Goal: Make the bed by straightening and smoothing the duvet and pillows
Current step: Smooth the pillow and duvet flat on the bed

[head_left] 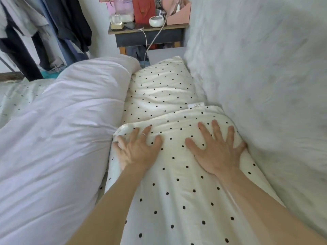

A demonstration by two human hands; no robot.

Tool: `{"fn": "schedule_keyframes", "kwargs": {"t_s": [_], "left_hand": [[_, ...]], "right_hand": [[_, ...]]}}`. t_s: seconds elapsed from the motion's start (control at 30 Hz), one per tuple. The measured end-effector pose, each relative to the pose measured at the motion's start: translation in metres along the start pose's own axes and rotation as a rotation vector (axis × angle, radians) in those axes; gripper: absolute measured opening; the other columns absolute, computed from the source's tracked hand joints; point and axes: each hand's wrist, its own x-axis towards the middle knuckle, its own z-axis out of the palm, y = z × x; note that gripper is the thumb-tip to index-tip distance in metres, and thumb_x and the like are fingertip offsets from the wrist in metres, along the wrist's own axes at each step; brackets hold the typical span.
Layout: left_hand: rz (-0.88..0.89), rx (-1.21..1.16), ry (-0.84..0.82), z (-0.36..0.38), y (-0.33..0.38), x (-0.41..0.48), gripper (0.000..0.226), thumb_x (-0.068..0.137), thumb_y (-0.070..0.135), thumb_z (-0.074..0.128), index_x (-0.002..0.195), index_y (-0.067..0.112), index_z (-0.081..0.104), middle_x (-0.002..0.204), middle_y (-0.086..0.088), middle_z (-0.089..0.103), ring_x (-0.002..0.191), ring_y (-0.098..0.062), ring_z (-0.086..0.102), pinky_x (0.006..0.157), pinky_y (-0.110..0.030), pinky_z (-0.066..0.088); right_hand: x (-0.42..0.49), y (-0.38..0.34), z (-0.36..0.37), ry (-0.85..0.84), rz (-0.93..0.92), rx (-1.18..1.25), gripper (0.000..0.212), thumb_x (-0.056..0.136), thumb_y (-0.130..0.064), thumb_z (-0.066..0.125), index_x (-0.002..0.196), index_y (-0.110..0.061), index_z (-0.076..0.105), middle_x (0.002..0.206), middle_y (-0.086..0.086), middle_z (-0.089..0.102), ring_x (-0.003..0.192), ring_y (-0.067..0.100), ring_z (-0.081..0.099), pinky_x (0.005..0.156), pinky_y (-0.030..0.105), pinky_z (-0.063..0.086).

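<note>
Two cream pillows with black dots lie end to end along the wall. The near pillow [177, 191] is under both my hands. My left hand [137, 150] lies flat on its far left corner, fingers spread, a ring on one finger. My right hand [216, 149] presses flat on its far right part, fingers spread, close to the wall. The far pillow [159, 89] lies beyond, slightly creased, with a small label at its near right corner. A bulky white duvet [58, 131] is bunched up along the left side of the pillows.
A pale wall [265, 68] runs along the right. A dark bedside table [148, 35] at the head holds a red box, a white bowl, a pink box and cables hanging down. Dark clothes [35, 32] hang at the far left. Dotted sheet [16, 99] shows at left.
</note>
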Motion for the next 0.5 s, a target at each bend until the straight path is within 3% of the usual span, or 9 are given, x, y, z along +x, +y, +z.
{"fn": "schedule_keyframes", "kwargs": {"t_s": [0.1, 0.17, 0.27, 0.37, 0.5], "left_hand": [[-0.050, -0.078, 0.017, 0.004, -0.006, 0.039, 0.059, 0.089, 0.068, 0.026, 0.136, 0.047, 0.054, 0.139, 0.008, 0.046, 0.134, -0.021, 0.028, 0.110, -0.048, 0.019], [-0.138, -0.144, -0.015, 0.008, -0.005, 0.056, 0.048, 0.091, 0.060, 0.036, 0.127, 0.039, 0.060, 0.134, 0.003, 0.047, 0.131, -0.022, 0.033, 0.106, -0.050, 0.022], [-0.037, -0.189, 0.044, 0.004, -0.002, 0.078, 0.022, 0.096, 0.040, 0.045, 0.101, 0.025, 0.060, 0.121, -0.002, 0.057, 0.117, -0.029, 0.048, 0.098, -0.050, 0.032], [0.065, -0.257, 0.185, -0.002, -0.012, 0.102, 0.024, 0.101, 0.036, 0.045, 0.106, 0.015, 0.057, 0.120, -0.010, 0.061, 0.109, -0.039, 0.055, 0.093, -0.048, 0.040], [0.065, -0.051, 0.213, 0.011, -0.006, 0.105, 0.026, 0.099, 0.034, 0.049, 0.111, 0.018, 0.066, 0.119, -0.011, 0.061, 0.112, -0.037, 0.053, 0.100, -0.047, 0.033]], "right_hand": [[0.018, -0.003, 0.006, 0.041, 0.025, 0.027, 0.082, 0.078, -0.092, 0.011, 0.153, -0.059, 0.008, 0.170, -0.019, 0.001, 0.156, 0.031, -0.011, 0.115, 0.071, 0.004], [0.022, -0.004, 0.017, 0.069, 0.025, 0.019, 0.080, 0.080, -0.091, 0.009, 0.153, -0.059, 0.008, 0.170, -0.018, 0.001, 0.156, 0.030, -0.013, 0.115, 0.071, 0.002], [0.023, 0.000, 0.023, 0.113, 0.024, 0.037, 0.079, 0.081, -0.090, 0.009, 0.153, -0.059, 0.007, 0.170, -0.018, 0.001, 0.156, 0.029, -0.013, 0.117, 0.070, 0.001], [0.018, 0.003, 0.028, 0.169, -0.013, 0.065, 0.077, 0.084, -0.087, 0.011, 0.154, -0.056, 0.009, 0.170, -0.019, 0.003, 0.157, 0.029, -0.011, 0.117, 0.069, 0.002], [0.022, 0.006, 0.038, 0.198, -0.022, 0.076, 0.075, 0.086, -0.086, 0.016, 0.154, -0.056, 0.013, 0.170, -0.017, 0.006, 0.157, 0.031, -0.010, 0.117, 0.069, 0.001]]}}
